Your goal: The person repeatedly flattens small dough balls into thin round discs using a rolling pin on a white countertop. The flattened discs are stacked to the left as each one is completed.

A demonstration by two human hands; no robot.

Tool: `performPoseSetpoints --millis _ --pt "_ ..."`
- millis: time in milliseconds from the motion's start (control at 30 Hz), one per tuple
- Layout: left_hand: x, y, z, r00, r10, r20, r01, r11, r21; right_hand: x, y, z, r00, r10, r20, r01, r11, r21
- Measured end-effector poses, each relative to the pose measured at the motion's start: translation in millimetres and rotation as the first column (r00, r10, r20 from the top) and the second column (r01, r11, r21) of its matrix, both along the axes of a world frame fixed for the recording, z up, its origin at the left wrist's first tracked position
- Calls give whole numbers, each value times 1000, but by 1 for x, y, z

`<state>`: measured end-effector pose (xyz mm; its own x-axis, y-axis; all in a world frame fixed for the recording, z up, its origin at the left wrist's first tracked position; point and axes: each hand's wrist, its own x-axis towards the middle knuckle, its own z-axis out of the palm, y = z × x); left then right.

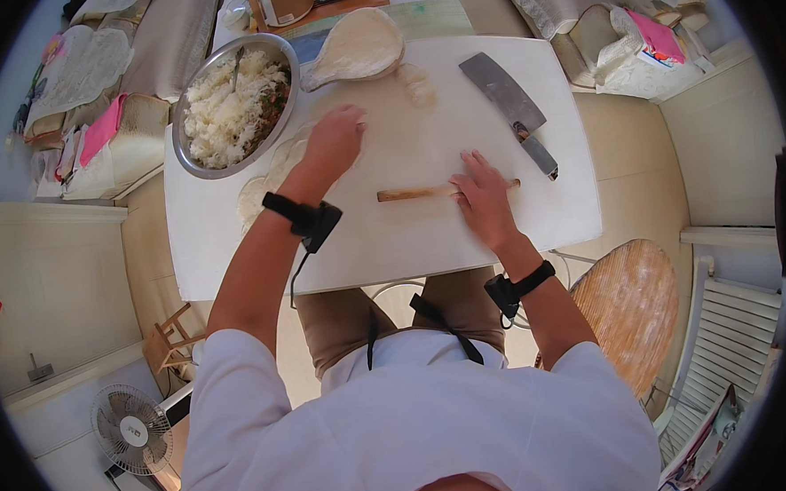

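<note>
My left hand (pixel 337 138) hovers above or touches the table beside thin round dough wrappers (pixel 253 194), which overlap partly beneath that forearm. Its fingers point away and curl, and whatever is under them is hidden. My right hand (pixel 484 197) lies palm down, fingers apart, across a short wooden rolling pin (pixel 403 194). Both ends of the pin show on either side of that hand. Small pale dough pieces (pixel 416 84) sit near the far edge, just below a gourd-shaped ladle of flour (pixel 362 44).
A steel basin (pixel 184 146) with shredded white food, minced filling and a spoon stands at the far left of the white table (pixel 340 255). At the right lies a cleaver (pixel 501 90), handle towards me. A round wooden board (pixel 636 313) leans right of my chair; a fan (pixel 134 429) stands behind left.
</note>
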<state>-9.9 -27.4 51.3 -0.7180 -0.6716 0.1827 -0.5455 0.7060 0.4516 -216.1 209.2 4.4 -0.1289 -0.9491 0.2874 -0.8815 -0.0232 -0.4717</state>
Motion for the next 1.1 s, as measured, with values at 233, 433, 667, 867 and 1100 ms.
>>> performPoseSetpoints --millis 233,433,667,867,1100 --pt "-113 0 -27 999 -34 -3 33 995 -97 -5 -1 0 1000 25 -7 -25 999 30" --pt "-100 9 -15 976 -215 -23 216 966 142 -4 0 5 1000 12 25 -13 1000 20" --pt "-70 -22 22 979 -96 -180 124 980 153 -4 1 8 1000 2 21 -2 1000 -2" --pt "-92 -96 17 998 39 -52 -44 993 -108 -4 0 7 999 3 43 -2 1000 -28" --pt "-91 -111 27 996 56 -66 -48 992 115 -4 1 8 1000 0 21 0 1000 -16"
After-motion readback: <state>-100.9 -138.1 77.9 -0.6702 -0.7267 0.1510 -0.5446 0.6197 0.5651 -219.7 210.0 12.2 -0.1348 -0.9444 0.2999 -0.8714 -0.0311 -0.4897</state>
